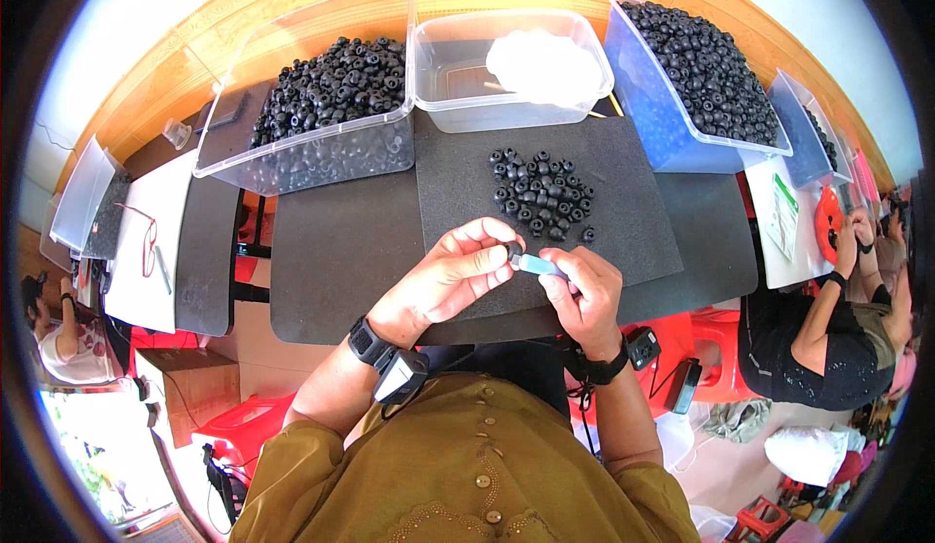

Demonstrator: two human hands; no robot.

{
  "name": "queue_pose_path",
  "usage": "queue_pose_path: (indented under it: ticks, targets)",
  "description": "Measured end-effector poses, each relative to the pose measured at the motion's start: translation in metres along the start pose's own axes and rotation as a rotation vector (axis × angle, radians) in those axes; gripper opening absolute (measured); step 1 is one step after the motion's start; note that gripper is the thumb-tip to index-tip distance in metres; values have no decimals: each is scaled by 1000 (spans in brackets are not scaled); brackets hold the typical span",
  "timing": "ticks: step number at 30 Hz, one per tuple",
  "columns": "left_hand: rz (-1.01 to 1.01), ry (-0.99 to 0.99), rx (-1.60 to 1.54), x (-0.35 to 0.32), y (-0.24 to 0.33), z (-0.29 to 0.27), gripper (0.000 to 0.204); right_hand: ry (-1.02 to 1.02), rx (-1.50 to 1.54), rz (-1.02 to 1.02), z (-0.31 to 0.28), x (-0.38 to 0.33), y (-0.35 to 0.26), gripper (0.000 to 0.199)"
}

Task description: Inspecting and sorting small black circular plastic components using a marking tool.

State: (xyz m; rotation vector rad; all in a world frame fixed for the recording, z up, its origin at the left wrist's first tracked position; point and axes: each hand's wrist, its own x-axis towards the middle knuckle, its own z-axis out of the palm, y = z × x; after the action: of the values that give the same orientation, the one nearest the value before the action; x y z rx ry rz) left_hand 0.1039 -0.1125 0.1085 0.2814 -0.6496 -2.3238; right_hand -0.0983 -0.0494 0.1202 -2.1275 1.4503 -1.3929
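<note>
The left hand (453, 270) pinches a small black part (514, 249), and the right hand (586, 295) holds a light-blue tool (539, 265) up to it. Beyond, loosely piled black beads (541, 192) lie on a dark mat (628, 246) on the counter (341, 261), near clear plastic tubs (477, 114).

Plastic bins (648, 119) of small black parts (706, 66) are lining the tabletop (336, 241), and other people (842, 353) are sitting near neighbouring tabletops (131, 290) carrying more bins, together suggesting a small workshop.
</note>
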Motion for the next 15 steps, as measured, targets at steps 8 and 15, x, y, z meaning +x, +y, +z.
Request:
queue_pose_path:
  ticks: [8,15]
  targets:
    - [-46,-129,234,-10,-1,15,14,220,149,358,-2,2,9,15]
    - [-17,10,113,-3,0,9,19,140,286,263,-4,-9,12,24]
